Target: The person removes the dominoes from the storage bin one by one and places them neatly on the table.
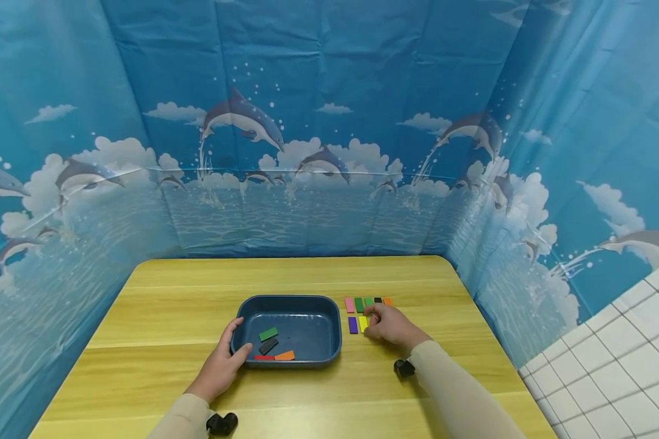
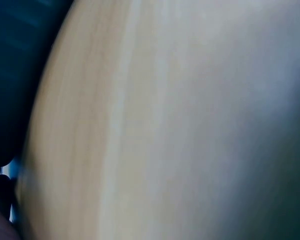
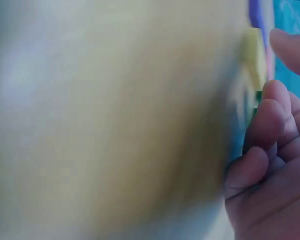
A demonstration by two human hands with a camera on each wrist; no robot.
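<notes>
My left hand (image 1: 223, 361) holds the left end of a dark blue tray (image 1: 336, 332), thumb over the near left rim and fingers along the left side. Inside the tray lie a green block (image 1: 268, 334), a black block (image 1: 268, 346), a red block (image 1: 264, 358) and an orange block (image 1: 284, 355), all thin and flat. Right of the tray, my right hand (image 1: 392, 326) is at a yellow block (image 1: 363, 323), beside a purple block (image 1: 353, 325). In the right wrist view, its thumb and forefinger stand apart near the yellow block (image 3: 254, 57); the other fingers curl.
Behind the right hand runs a row of flat blocks: pink (image 1: 349, 305), dark green (image 1: 359, 305), lighter green (image 1: 368, 301), black (image 1: 378, 300) and orange (image 1: 387, 301). The wooden table (image 1: 165, 317) meets a dolphin-print curtain (image 1: 318, 213) at the back and sides.
</notes>
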